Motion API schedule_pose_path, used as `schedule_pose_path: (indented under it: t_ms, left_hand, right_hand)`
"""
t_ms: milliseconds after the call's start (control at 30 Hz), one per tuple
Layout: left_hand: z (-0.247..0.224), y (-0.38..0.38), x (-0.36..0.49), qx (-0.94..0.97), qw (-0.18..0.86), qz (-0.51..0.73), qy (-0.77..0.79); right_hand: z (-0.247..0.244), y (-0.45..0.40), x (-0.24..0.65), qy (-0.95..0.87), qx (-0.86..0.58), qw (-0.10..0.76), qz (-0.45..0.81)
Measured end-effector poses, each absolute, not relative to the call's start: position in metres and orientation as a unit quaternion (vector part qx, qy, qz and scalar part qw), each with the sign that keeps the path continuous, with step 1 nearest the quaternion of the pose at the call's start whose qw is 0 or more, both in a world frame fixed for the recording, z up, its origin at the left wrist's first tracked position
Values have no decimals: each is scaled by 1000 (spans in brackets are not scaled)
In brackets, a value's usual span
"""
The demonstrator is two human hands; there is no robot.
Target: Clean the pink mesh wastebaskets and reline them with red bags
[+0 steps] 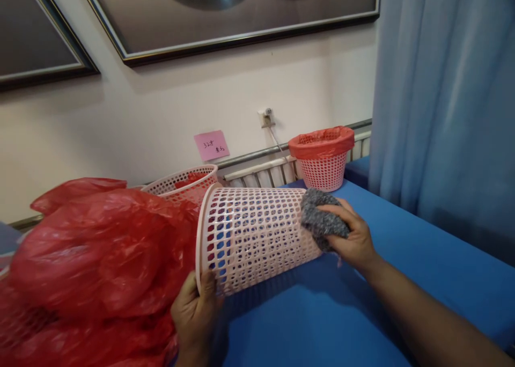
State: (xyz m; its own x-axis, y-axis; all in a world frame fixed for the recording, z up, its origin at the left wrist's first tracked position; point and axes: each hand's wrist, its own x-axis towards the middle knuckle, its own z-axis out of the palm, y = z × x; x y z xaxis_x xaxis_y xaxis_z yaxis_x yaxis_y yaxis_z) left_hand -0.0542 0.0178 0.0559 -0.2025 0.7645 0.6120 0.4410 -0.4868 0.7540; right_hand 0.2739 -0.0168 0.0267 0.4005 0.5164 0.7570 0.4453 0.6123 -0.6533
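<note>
Head view: we see a pale pink perforated wastebasket [261, 230] tipped onto its side above a blue bench [277, 324], its wide rim turned to the left and its narrower base to the right. We cannot tell whether its underside touches the bench. The left hand [196, 316] is clamped on the near, lower part of the rim, with the thumb against the outer wall. The right hand [354, 237] is closed around a bunched gray cloth [322, 217], which it presses against the basket at the base end.

To the left we note a heap of translucent red plastic bags [104, 254], crumpled and reaching close to the rim. Behind the heap stands a second perforated basket [214, 170], with red plastic inside it. Toward the far end of the bench we find an upright perforated basket [324, 173] fitted with a red liner [322, 148] folded over its rim.

On the wall beyond, we mark a pink handwritten note [212, 145], a wall socket [266, 118] to its right, and a large framed picture [249, 37] above. A blue curtain [438, 104] hangs at the right.
</note>
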Motion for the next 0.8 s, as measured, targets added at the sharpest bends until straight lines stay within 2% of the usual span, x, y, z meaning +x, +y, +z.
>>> schedule_pose_path:
  t_ms: [133,267,333,433,533,667,800]
  left_hand:
    - [57,27,-68,579,197,607,507]
    - [57,29,-75,581,195,586,530]
    - [60,26,-74,591,123,578,549]
    - [72,20,-65,614,-83,566,544]
    - [95,17,-43,693,-265,511,434]
    - [134,29,4,819,-318,370,302]
    - [159,49,37,866,-291,165,372]
  right_hand:
    - [26,-7,287,-401,-487,770,95]
    - [30,-5,292,-388,-496,759,162]
    - [32,-6,292,-408,-490,754,158]
    - [33,-6,291,-414,-481,760,143]
    - [35,-5,288,-413,-475,764,144]
    - [40,-6,285,-406,-471,762,178]
    - [40,3,289,-341,-466,764,288]
